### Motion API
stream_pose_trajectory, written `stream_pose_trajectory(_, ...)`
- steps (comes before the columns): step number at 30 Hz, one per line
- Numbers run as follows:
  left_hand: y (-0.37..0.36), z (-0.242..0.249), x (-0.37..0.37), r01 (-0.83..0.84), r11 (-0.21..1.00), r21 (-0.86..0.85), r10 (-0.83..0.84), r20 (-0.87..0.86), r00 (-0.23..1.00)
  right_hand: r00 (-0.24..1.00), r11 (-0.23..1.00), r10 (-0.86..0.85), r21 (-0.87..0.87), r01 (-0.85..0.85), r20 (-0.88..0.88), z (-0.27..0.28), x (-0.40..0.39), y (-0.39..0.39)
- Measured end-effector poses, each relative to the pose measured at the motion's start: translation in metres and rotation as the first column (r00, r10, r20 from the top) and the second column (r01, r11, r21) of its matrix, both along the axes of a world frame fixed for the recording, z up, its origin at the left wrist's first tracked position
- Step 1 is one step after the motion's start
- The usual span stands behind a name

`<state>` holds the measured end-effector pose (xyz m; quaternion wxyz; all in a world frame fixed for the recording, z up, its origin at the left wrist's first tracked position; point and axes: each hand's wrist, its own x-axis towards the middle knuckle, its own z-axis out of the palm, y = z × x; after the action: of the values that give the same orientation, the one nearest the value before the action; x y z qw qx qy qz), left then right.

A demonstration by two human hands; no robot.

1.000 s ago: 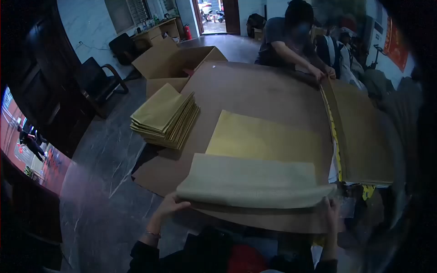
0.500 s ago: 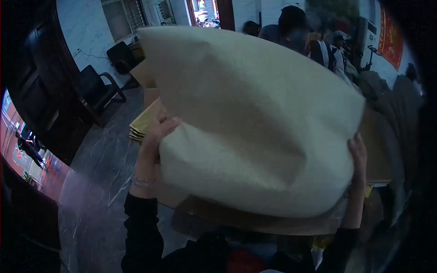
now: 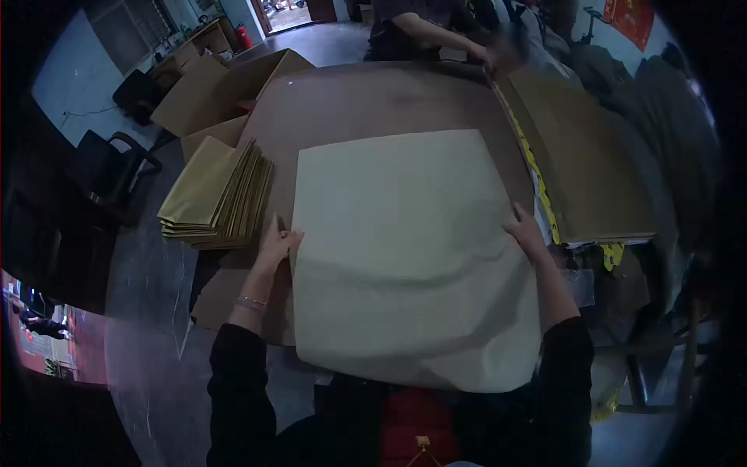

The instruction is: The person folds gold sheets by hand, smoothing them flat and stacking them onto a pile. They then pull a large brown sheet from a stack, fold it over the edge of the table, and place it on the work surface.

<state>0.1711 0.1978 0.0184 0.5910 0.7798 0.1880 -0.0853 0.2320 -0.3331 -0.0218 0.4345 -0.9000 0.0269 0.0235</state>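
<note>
A large pale beige sheet (image 3: 397, 249) lies on the brown tabletop (image 3: 350, 101), its near part creased and hanging over the front edge. My left hand (image 3: 278, 243) grips the sheet's left edge, thumb toward the sheet. On the opposite side, my right hand (image 3: 526, 233) pinches the right edge. To the left of my left hand stands a stack of folded yellow-gold pieces (image 3: 214, 191).
An open cardboard box (image 3: 210, 97) sits beyond the stack. Along the right runs a long brown board pile (image 3: 583, 156) with yellow edging. A co-worker's arms (image 3: 443, 35) reach in at the far side. Chairs (image 3: 109, 167) stand at left.
The sheet has come down from its raised, billowing position and now lies flatter on the table. Both hands are still at its sides. The view has tilted down, showing more of the table.
</note>
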Motion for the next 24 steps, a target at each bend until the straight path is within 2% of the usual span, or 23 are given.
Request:
stream_pose_trajectory(1, 0.003, -0.007, -0.008, -0.017, 0.998, -0.054, 0.020, 0.057, 0.998, 0.999, 0.999, -0.042, -0.025, 0.041, -0.023, -0.003, 0.000, -0.002)
stream_pose_trajectory(2, -0.008, 0.004, -0.027, -0.038, 0.998, -0.056, 0.044, 0.113, 0.993, 0.998, 0.999, -0.048, 0.023, 0.047, 0.029, -0.016, 0.002, -0.006)
stream_pose_trajectory(3, -0.005, -0.010, -0.042, -0.034, 0.998, -0.053, 0.040, 0.106, 0.994, 0.998, 0.998, -0.052, 0.025, 0.051, 0.021, -0.016, 0.001, -0.006)
stream_pose_trajectory(5, 0.014, -0.041, -0.070, 0.136, 0.990, -0.042, -0.120, 0.263, 0.957, 0.999, 0.998, -0.038, 0.046, 0.039, -0.019, -0.002, -0.004, 0.000)
stream_pose_trajectory(6, 0.018, -0.037, -0.080, 0.129, 0.991, -0.038, -0.116, 0.253, 0.960, 0.997, 0.992, -0.048, -0.121, 0.041, -0.060, 0.005, -0.004, 0.002)
stream_pose_trajectory(8, 0.027, -0.019, -0.109, 0.183, 0.965, -0.188, -0.213, -0.151, 0.965, 0.999, 0.996, -0.042, -0.081, 0.040, -0.026, 0.000, -0.006, -0.001)
stream_pose_trajectory(9, 0.009, -0.002, -0.119, 0.140, 0.900, -0.412, -0.148, 0.013, 0.989, 0.999, 0.988, -0.033, -0.149, 0.034, 0.008, -0.001, -0.005, -0.004)
stream_pose_trajectory(10, 0.014, -0.004, -0.123, 0.104, 0.906, -0.410, -0.113, 0.003, 0.994, 0.992, 0.984, -0.080, 0.151, 0.094, -0.101, -0.001, -0.012, -0.007)
stream_pose_trajectory(11, 0.019, -0.008, -0.126, 0.139, 0.916, -0.377, -0.149, 0.002, 0.989, 0.969, 0.887, -0.094, 0.424, 0.185, -0.227, 0.009, -0.027, -0.007)
stream_pose_trajectory(13, 0.029, -0.008, -0.131, 0.241, 0.917, -0.317, -0.234, 0.062, 0.970, 0.930, 0.802, -0.020, 0.549, 0.234, -0.368, 0.052, -0.057, 0.001)
stream_pose_trajectory(14, 0.030, -0.006, -0.132, 0.218, 0.924, -0.316, -0.210, 0.058, 0.976, 0.937, 0.867, 0.057, 0.483, 0.124, -0.344, 0.044, -0.066, -0.017)
stream_pose_trajectory(15, 0.028, -0.002, -0.132, 0.255, 0.941, -0.222, -0.251, 0.044, 0.967, 0.937, 0.912, 0.133, 0.410, 0.012, -0.324, 0.037, -0.075, -0.038)
stream_pose_trajectory(16, 0.026, 0.001, -0.133, 0.291, 0.948, -0.127, -0.291, 0.026, 0.957, 0.893, 0.877, 0.185, 0.479, 0.038, -0.410, 0.050, -0.093, -0.041)
stream_pose_trajectory(17, 0.022, 0.004, -0.134, 0.298, 0.954, -0.045, -0.291, 0.111, 0.950, 0.839, 0.839, 0.238, 0.539, 0.076, -0.489, 0.060, -0.111, -0.045)
stream_pose_trajectory(18, 0.019, 0.007, -0.135, 0.281, 0.959, -0.044, -0.276, 0.107, 0.955, 0.853, 0.887, 0.218, 0.461, 0.030, -0.474, 0.051, -0.126, -0.058)
stream_pose_trajectory(19, 0.016, 0.010, -0.136, 0.330, 0.930, 0.161, -0.354, 0.157, 0.922, 0.868, 0.926, 0.201, 0.378, -0.016, -0.455, 0.043, -0.140, -0.071)
stream_pose_trajectory(20, 0.013, 0.011, -0.137, 0.355, 0.862, 0.362, -0.440, 0.186, 0.878, 0.872, 0.895, 0.268, 0.441, -0.068, -0.409, 0.039, -0.153, -0.075)
stream_pose_trajectory(21, 0.010, 0.008, -0.138, 0.313, 0.822, 0.476, -0.454, 0.216, 0.864, 0.873, 0.858, 0.329, 0.500, -0.119, -0.359, 0.036, -0.165, -0.079)
stream_pose_trajectory(22, 0.011, 0.000, -0.138, 0.305, 0.824, 0.478, -0.446, 0.215, 0.869, 0.870, 0.855, 0.340, 0.502, -0.127, -0.358, 0.027, -0.172, -0.086)
stream_pose_trajectory(24, 0.010, -0.011, -0.138, 0.280, 0.766, 0.579, -0.504, 0.269, 0.821, 0.878, 0.844, 0.460, 0.374, -0.385, -0.133, 0.011, -0.179, -0.101)
